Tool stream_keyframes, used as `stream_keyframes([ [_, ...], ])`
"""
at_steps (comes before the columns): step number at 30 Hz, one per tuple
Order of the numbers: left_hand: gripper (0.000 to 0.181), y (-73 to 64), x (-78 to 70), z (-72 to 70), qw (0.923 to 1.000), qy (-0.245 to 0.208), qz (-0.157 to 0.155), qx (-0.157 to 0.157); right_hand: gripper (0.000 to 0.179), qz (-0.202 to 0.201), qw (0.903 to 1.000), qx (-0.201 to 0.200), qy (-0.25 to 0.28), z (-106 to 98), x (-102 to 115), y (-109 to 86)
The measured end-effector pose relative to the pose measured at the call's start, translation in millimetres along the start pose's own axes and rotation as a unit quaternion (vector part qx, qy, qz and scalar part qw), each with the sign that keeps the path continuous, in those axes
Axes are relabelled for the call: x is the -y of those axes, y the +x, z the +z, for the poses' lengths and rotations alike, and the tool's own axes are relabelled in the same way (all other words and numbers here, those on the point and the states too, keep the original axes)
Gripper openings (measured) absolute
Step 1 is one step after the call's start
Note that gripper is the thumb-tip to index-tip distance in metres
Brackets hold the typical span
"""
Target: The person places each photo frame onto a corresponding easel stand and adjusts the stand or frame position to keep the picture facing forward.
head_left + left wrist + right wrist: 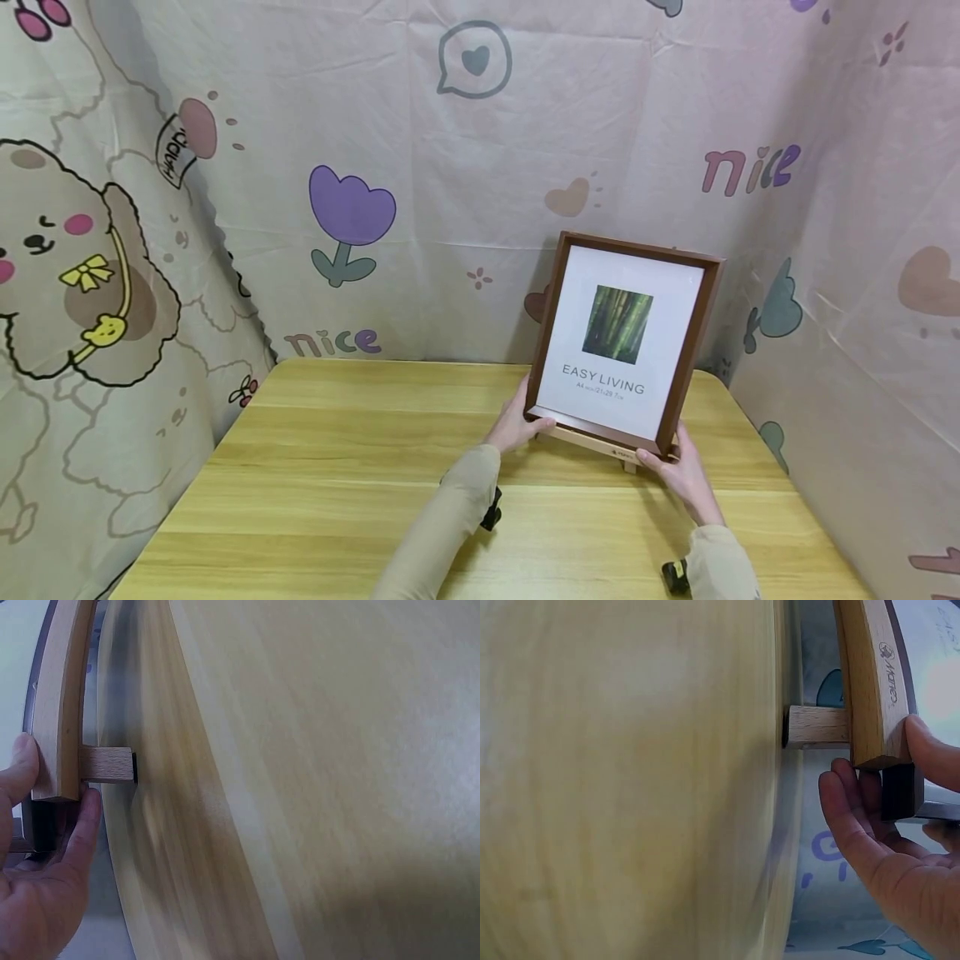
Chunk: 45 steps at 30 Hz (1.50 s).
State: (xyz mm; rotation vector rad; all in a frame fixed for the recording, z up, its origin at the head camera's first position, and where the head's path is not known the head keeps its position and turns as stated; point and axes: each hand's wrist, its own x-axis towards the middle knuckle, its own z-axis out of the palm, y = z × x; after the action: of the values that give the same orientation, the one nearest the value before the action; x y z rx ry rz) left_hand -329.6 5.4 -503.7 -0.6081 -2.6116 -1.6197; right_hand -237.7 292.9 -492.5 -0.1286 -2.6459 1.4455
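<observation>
A brown picture frame [618,333] leans back on a small wooden easel [596,443] at the right side of the table. Behind its glass is a white sheet with a green picture and the words "EASY LIVING". My left hand [516,423] grips the frame's lower left corner, thumb in front and fingers round the side. At the lower right corner my right hand [686,477] does the same. Both wrist views show the easel's ledge [56,712] under the frame and a short foot [817,726] sticking out. Most of the easel is hidden behind the frame.
The light wooden table [360,467] ends at a back edge near a printed curtain [450,167]. More curtain hangs at the left and right sides. A dark wrist strap part [491,510] shows beside the left sleeve [442,533].
</observation>
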Motion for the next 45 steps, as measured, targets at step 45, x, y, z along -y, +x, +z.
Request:
stream_keyframes([
  [45, 0.107, -11.2, 9.6, -6.6, 0.9998, 0.014, 0.011, -0.011, 0.107, -0.021, 0.9985, -0.02, -0.045, 9, 6, -0.5],
])
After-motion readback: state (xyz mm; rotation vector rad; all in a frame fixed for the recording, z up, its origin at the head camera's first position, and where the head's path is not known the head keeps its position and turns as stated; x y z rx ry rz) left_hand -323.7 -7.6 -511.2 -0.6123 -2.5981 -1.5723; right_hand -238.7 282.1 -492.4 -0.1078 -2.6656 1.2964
